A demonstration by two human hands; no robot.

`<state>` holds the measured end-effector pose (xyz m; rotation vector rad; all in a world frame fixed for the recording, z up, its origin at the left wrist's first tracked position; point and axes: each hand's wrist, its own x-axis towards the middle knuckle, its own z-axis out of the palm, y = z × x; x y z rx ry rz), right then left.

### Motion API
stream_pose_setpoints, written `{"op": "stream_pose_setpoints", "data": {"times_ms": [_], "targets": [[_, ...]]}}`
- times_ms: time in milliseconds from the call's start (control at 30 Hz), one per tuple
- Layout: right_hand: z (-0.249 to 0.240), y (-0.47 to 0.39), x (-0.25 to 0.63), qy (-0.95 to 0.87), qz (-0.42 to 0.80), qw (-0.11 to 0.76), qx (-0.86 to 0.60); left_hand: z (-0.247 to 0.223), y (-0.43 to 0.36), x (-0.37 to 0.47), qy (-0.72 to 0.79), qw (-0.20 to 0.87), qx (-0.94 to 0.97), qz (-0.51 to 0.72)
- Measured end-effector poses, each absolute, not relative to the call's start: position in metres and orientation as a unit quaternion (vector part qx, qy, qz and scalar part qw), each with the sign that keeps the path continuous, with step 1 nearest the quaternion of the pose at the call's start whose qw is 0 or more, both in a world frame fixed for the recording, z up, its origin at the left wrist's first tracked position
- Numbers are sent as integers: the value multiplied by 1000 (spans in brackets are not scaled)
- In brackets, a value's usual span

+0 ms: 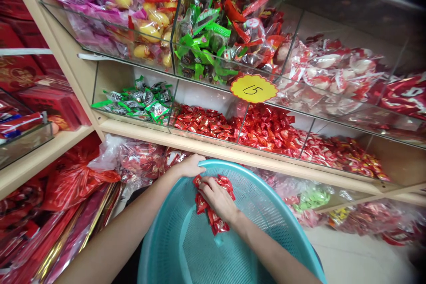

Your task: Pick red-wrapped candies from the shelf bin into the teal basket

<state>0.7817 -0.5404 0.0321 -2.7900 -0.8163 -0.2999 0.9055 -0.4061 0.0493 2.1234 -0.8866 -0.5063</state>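
A teal plastic basket with mesh walls stands low in front of the shelves. My left hand grips its far rim, thumb over the edge. Inside the basket, my right hand is curled over a cluster of red wrapped candies. Some of the candies stick out on both sides of the fingers. How many the palm covers is hidden. Below the hand, the basket's floor shows its teal mesh.
Clear shelf bins hold red candies, green-wrapped sweets and larger packets. A yellow tag marked 15 hangs on the upper bin's edge. Red plastic bags crowd the lower left. A wooden shelf edge runs just beyond the basket.
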Motion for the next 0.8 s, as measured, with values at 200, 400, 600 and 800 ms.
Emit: {"op": "stream_pose_setpoints", "data": {"times_ms": [200,400,600,800], "targets": [[29,-543,780,-268,-51,135,-953,48,-405,906,-347,386,830,-205],[30,-548,777,-247,-22,195,-949,52,-405,904,-351,385,829,-204],[48,-555,774,-237,-63,245,-938,51,-405,905,-348,388,828,-209],[57,-561,776,-130,-184,355,-908,53,-406,903,-355,394,822,-207]]}}
